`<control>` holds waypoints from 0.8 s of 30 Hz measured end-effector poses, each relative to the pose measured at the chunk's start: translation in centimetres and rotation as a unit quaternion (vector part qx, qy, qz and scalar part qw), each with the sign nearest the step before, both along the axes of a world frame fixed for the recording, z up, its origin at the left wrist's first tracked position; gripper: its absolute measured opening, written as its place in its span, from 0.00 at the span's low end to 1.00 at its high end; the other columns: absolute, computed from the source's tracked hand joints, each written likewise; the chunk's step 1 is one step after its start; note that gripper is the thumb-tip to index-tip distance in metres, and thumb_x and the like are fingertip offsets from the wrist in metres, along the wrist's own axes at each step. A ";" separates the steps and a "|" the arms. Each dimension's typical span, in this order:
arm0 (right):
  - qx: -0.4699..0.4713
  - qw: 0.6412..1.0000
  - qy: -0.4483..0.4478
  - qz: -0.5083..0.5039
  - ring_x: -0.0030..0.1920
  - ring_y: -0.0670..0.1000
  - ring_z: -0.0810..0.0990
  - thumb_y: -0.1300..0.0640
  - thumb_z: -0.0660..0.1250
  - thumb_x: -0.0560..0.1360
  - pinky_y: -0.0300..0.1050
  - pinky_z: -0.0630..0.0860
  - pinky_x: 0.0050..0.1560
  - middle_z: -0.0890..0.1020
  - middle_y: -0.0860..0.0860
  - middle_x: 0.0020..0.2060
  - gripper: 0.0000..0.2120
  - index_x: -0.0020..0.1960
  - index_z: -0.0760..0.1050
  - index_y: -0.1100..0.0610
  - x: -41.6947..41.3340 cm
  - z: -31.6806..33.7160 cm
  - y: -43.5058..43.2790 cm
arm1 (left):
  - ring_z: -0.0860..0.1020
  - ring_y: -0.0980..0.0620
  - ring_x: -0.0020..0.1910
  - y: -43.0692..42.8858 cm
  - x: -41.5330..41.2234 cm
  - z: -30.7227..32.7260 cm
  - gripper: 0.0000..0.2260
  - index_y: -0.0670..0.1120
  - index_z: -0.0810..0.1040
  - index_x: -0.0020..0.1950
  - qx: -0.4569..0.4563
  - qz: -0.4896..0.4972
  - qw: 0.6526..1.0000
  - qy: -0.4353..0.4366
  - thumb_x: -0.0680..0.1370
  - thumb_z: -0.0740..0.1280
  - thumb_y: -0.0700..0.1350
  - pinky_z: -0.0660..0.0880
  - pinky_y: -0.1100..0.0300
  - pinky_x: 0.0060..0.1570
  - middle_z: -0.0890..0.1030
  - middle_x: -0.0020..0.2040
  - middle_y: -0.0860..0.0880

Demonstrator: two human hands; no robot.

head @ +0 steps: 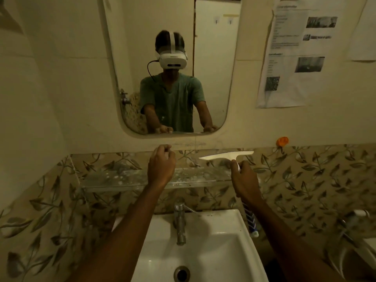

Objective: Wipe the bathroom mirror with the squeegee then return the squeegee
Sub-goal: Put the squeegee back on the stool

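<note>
The bathroom mirror (142,58) hangs on the wall above a glass shelf (122,180); it reflects a person in a green shirt wearing a headset. A white squeegee (225,156) is held below the mirror's lower right corner, blade level and close to the wall. My right hand (244,180) grips its handle, just above the shelf's right end. My left hand (161,165) is raised over the shelf's middle with fingers curled and something small and pale between them; what it is I cannot make out.
A white sink (219,249) with a chrome tap (180,220) lies below my arms. A blue-and-white tube (251,222) stands by the sink's right rim. Printed sheets (293,53) are stuck on the wall to the right, with an orange hook (282,141) lower down.
</note>
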State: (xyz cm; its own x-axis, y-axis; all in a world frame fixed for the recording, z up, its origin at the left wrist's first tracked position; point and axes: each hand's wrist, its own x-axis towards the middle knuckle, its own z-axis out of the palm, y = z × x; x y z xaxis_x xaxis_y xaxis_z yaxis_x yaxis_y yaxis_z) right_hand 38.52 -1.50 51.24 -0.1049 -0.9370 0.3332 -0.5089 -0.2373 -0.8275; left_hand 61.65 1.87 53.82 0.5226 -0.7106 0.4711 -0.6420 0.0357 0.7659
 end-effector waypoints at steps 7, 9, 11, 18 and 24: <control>0.057 0.997 -0.055 0.009 0.30 0.54 0.77 0.48 0.57 0.79 0.41 0.72 0.21 0.78 0.54 0.39 0.10 0.53 0.70 0.53 -11.9 -1.1 2.1 | 0.75 0.47 0.61 2.0 -14.4 -4.3 0.14 0.48 0.74 0.64 -0.009 -0.032 0.995 -0.096 0.79 0.62 0.47 0.70 0.55 0.60 0.77 0.63 0.48; 0.056 0.996 -0.063 0.011 0.30 0.54 0.75 0.48 0.58 0.79 0.47 0.76 0.27 0.75 0.52 0.35 0.09 0.49 0.69 0.53 -16.1 -1.7 2.8 | 0.74 0.47 0.63 2.5 -19.4 -5.7 0.16 0.48 0.74 0.65 -0.015 -0.048 0.994 -0.094 0.78 0.60 0.48 0.69 0.53 0.62 0.77 0.63 0.48; 0.065 0.996 -0.057 0.012 0.35 0.55 0.76 0.47 0.58 0.77 0.52 0.78 0.36 0.76 0.53 0.37 0.10 0.46 0.71 0.53 -20.2 -2.8 3.6 | 0.74 0.47 0.63 3.1 -24.0 -7.1 0.19 0.47 0.73 0.65 -0.002 -0.067 0.993 -0.097 0.77 0.57 0.51 0.70 0.52 0.62 0.76 0.64 0.48; 0.108 0.993 -0.043 -0.012 0.39 0.56 0.79 0.45 0.59 0.77 0.56 0.79 0.43 0.79 0.51 0.38 0.11 0.46 0.73 0.51 -30.2 -7.4 4.2 | 0.73 0.47 0.63 3.8 -34.9 -11.9 0.18 0.47 0.73 0.66 0.054 -0.087 0.990 -0.094 0.78 0.58 0.51 0.70 0.52 0.62 0.75 0.65 0.48; 0.153 0.988 -0.022 -0.030 0.50 0.54 0.78 0.52 0.58 0.81 0.45 0.70 0.47 0.79 0.51 0.46 0.12 0.54 0.74 0.60 -35.0 -13.9 2.1 | 0.71 0.47 0.67 1.6 -40.1 -18.6 0.18 0.45 0.70 0.70 0.130 -0.134 0.979 -0.077 0.80 0.61 0.47 0.68 0.54 0.65 0.73 0.69 0.46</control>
